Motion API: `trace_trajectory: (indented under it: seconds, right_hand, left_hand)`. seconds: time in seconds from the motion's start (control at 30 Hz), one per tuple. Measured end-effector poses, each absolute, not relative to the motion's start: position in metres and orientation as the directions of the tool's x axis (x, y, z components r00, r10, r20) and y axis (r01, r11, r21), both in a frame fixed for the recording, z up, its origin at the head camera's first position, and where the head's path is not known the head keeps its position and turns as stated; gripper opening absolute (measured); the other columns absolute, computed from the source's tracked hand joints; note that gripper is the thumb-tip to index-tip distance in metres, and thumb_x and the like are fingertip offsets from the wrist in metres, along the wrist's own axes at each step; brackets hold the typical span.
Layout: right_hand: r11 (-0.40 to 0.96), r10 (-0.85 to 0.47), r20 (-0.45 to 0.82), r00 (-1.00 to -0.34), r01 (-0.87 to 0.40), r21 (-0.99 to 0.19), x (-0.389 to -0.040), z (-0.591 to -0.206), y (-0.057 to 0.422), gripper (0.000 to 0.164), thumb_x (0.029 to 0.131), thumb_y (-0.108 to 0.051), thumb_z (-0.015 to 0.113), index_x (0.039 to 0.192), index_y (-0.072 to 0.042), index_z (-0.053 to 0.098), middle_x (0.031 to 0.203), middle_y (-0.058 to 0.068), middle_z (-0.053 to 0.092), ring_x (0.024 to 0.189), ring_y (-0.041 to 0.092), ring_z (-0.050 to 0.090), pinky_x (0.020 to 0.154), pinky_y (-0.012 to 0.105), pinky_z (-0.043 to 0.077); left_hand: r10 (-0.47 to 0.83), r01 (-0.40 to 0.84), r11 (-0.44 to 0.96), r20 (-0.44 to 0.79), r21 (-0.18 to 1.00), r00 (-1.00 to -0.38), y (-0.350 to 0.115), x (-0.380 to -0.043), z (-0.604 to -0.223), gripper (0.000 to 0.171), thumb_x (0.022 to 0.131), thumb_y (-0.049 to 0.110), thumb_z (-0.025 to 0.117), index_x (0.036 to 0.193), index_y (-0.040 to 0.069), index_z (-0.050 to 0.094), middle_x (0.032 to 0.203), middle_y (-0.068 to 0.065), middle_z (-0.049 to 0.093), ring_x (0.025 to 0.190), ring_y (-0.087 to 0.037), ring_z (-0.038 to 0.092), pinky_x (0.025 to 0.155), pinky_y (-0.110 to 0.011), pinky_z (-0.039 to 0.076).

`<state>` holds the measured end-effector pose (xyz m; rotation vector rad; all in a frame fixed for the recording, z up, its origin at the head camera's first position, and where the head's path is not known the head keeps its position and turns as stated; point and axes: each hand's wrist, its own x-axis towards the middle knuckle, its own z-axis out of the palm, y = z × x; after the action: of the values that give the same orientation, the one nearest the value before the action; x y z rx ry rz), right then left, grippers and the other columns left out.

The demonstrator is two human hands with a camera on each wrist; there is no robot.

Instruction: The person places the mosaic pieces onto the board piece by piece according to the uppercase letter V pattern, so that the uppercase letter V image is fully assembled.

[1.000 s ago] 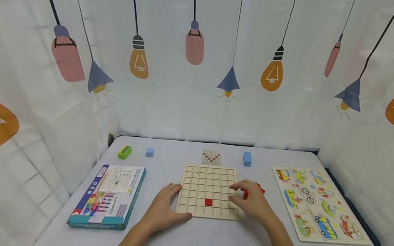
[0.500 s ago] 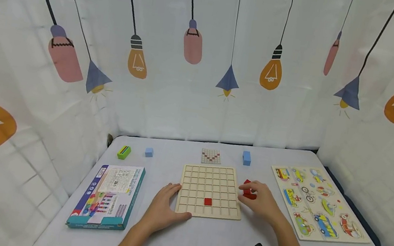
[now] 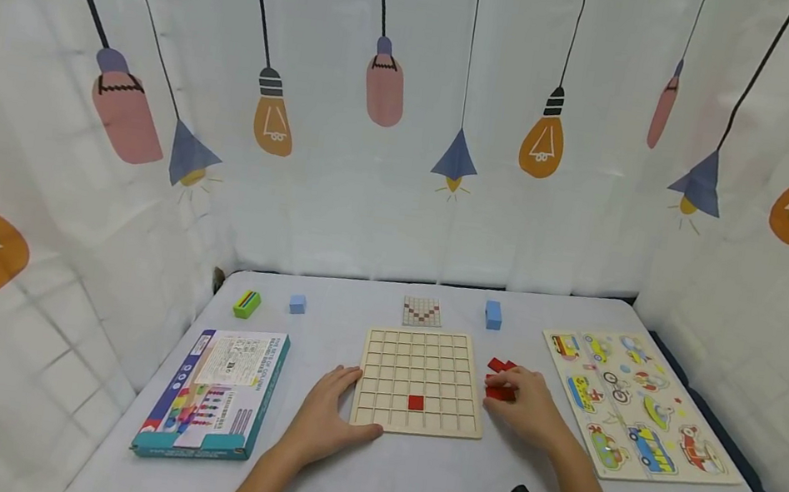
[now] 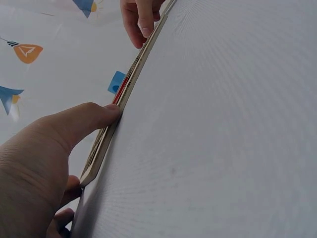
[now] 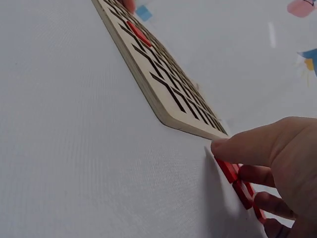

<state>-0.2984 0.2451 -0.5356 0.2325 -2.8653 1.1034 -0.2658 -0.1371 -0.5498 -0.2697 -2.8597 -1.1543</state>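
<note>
A square wooden grid board point(image 3: 387, 373) lies on the white table, with one red tile point(image 3: 415, 403) set in it near the front. My left hand point(image 3: 325, 417) rests at the board's front left corner. Its thumb point(image 4: 99, 115) lies on the near edge and its fingers touch the left side. Just right of the board, my right hand point(image 3: 531, 408) reaches over several loose red tiles point(image 3: 498, 393). In the right wrist view, the thumb is beside the red tiles point(image 5: 242, 194), and the other fingers touch them from the far side. The hand partly hides the pile.
Behind the board lies a small pattern card point(image 3: 421, 312), with a blue block point(image 3: 493, 315) to its right. A smaller blue block point(image 3: 297, 304) and a green block point(image 3: 246, 304) stand back left. A flat box point(image 3: 215, 393) lies left, a picture puzzle board point(image 3: 637, 406) right.
My right hand has moved right, off the board's right side and onto the loose red tiles. The left hand stays at the board's corner. The view has shifted slightly.
</note>
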Motion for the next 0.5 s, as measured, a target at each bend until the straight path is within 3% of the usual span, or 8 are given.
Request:
trace_trajectory:
  seconds: [0.5]
  right_hand:
    - [0.746, -0.14, 0.124, -0.982, -0.187, -0.639, -0.2978, -0.5385, 0.2494, 0.018, 0.095, -0.025, 0.09, 0.112, -0.026, 0.084, 0.122, 0.0, 0.071, 0.118, 0.024, 0.053, 0.094, 0.039, 0.054]
  left_hand:
    - [0.137, 0.171, 0.711, 0.104, 0.682, -0.985, -0.1375, -0.266, -0.5496, 0.113, 0.073, 0.071, 0.094, 0.163, 0.015, 0.055, 0.173, -0.006, 0.052, 0.17, -0.038, 0.032, 0.135, -0.068, 0.032]
